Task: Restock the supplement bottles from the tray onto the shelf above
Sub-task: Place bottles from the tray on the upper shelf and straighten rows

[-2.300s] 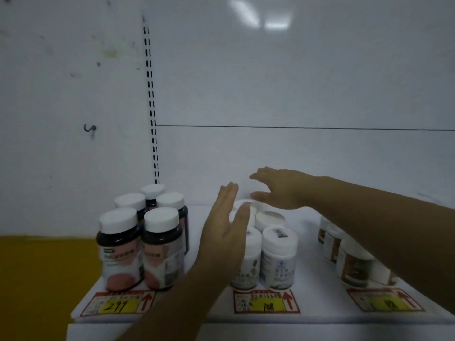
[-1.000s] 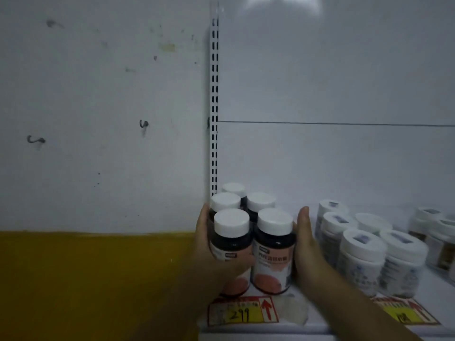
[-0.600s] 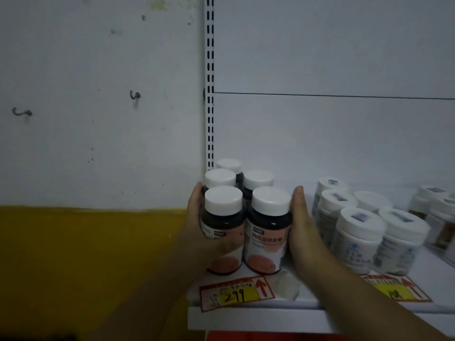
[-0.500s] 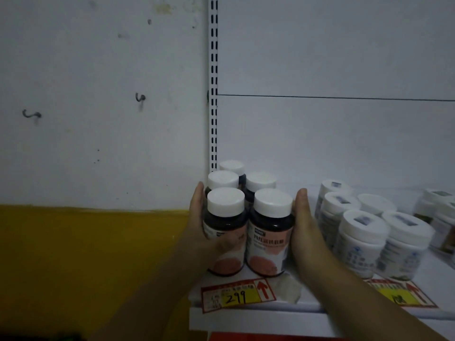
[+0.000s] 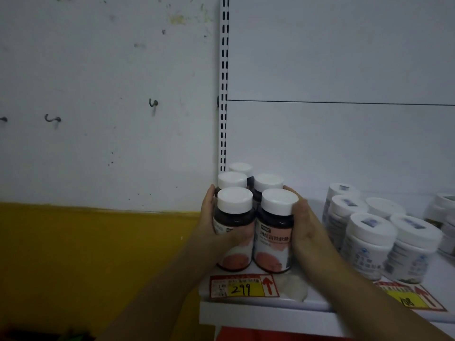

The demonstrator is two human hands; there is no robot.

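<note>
We have both hands round the cluster of dark brown supplement bottles (image 5: 273,219) with white caps, standing at the left end of the white metal shelf (image 5: 258,313), just behind the red-and-yellow price tag (image 5: 243,286). Our left hand (image 5: 216,232) curls round the front-left bottle, thumb across its label. Our right hand (image 5: 305,225) wraps the front-right one, fingers seemingly hooked behind its cap. Squat white tubs (image 5: 369,244) stand near on the right.

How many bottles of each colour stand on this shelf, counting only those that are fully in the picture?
dark bottles with white caps: 5
white jars: 5
Total: 10
The jars at the right edge are cut off by the picture and are not counted.
</note>
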